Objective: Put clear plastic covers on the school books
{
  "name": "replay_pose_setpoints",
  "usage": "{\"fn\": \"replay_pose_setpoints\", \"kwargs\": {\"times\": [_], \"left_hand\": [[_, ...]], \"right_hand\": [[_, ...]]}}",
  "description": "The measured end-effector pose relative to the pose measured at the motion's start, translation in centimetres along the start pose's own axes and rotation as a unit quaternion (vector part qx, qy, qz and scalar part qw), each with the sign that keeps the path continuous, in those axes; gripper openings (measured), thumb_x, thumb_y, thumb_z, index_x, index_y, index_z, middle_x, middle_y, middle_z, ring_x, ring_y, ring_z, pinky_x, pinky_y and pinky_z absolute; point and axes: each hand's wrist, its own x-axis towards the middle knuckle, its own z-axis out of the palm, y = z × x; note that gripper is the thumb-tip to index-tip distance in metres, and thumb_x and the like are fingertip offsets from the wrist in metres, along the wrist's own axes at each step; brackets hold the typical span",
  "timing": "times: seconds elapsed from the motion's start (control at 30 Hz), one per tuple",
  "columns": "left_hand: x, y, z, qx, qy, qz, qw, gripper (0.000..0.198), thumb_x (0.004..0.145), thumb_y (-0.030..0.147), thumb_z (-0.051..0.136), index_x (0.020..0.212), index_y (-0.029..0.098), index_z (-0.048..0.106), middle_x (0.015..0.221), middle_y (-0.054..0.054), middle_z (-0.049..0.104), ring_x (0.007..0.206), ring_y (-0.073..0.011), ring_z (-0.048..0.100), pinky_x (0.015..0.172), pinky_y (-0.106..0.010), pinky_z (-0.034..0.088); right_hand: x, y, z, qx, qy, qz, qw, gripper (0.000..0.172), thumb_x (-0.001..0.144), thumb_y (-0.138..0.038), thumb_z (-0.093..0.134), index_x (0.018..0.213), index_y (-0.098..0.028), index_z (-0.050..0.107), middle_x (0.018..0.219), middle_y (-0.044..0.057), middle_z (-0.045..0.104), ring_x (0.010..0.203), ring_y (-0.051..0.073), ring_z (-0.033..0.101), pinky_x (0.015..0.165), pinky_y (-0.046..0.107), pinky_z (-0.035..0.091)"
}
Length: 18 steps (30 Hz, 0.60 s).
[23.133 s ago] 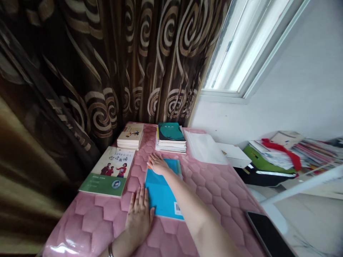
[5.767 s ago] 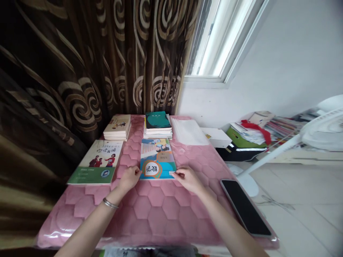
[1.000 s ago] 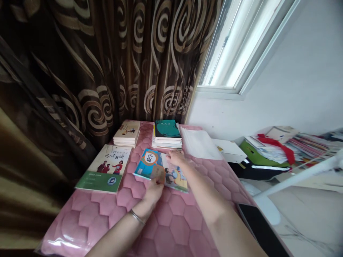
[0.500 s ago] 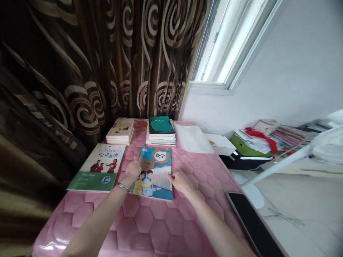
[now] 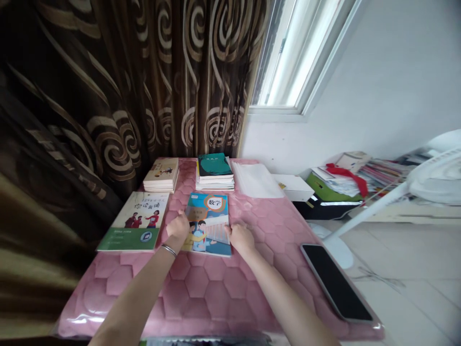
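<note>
A blue mathematics textbook [image 5: 212, 240] with cartoon children on its cover lies on the pink padded table cover, in the middle of the head view. My left hand [image 5: 178, 227], with a silver bangle at the wrist, is closed on its left edge. My right hand [image 5: 240, 238] pinches its right edge, fingertips at the cover. Just left of my left hand lies a larger green and white book [image 5: 135, 235]. Beyond the textbook stands a stack of books topped by a dark green one [image 5: 215, 165].
A stack of beige books [image 5: 161, 174] sits at the back left, by the curtain [image 5: 173, 86]. Clear plastic sheets [image 5: 257, 180] and a white box [image 5: 294, 186] lie at the back right. A black-screened tablet [image 5: 334, 283] rests along the right edge, near a white fan [image 5: 378, 206].
The view has shifted slightly, and the table's front edge now shows. The textbook appears a little farther from me, with both hands still at its sides.
</note>
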Motion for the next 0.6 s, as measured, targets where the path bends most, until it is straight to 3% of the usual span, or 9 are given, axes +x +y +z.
{"fn": "replay_pose_setpoints", "kwargs": {"times": [0.13,0.27,0.47,0.6], "left_hand": [[0.0,-0.2,-0.2,-0.01,-0.007,-0.004,1.0,0.051,0.086,0.026,0.053,0.128,-0.003,0.046,0.085,-0.024,0.065,0.085,-0.0338,0.068,0.069,-0.039,0.05],[-1.5,-0.9,-0.2,-0.013,-0.004,-0.01,1.0,0.031,0.089,0.019,0.042,0.108,0.002,0.059,0.08,-0.022,0.066,0.082,-0.0327,0.069,0.067,-0.04,0.05],[-4.7,-0.9,0.6,-0.038,0.012,-0.029,0.999,0.037,0.091,0.017,0.028,0.109,0.002,0.057,0.071,-0.02,0.064,0.078,-0.0328,0.068,0.063,-0.039,0.05],[-5.1,-0.5,0.6,-0.099,0.002,-0.044,0.994,0.037,0.091,0.019,0.029,0.111,0.002,0.056,0.076,-0.022,0.064,0.082,-0.0337,0.068,0.066,-0.04,0.05]], "right_hand": [[-0.1,0.0,-0.4,0.014,-0.004,0.009,1.0,0.038,0.095,-0.038,0.042,0.098,-0.011,0.07,0.101,0.02,0.07,0.094,0.026,0.067,0.076,0.03,0.047],[-1.7,0.5,-0.9,0.03,-0.015,0.006,0.999,0.044,0.096,-0.042,0.038,0.092,-0.013,0.071,0.097,0.017,0.072,0.092,0.025,0.068,0.074,0.028,0.046],[-3.7,0.7,0.2,0.087,-0.009,-0.003,0.996,0.046,0.089,-0.05,0.045,0.073,-0.015,0.071,0.081,0.017,0.073,0.086,0.026,0.068,0.067,0.027,0.046],[-3.1,0.9,1.2,0.173,-0.002,0.006,0.985,0.039,0.084,-0.048,0.051,0.064,-0.019,0.067,0.066,0.01,0.071,0.077,0.023,0.069,0.061,0.023,0.046]]}}
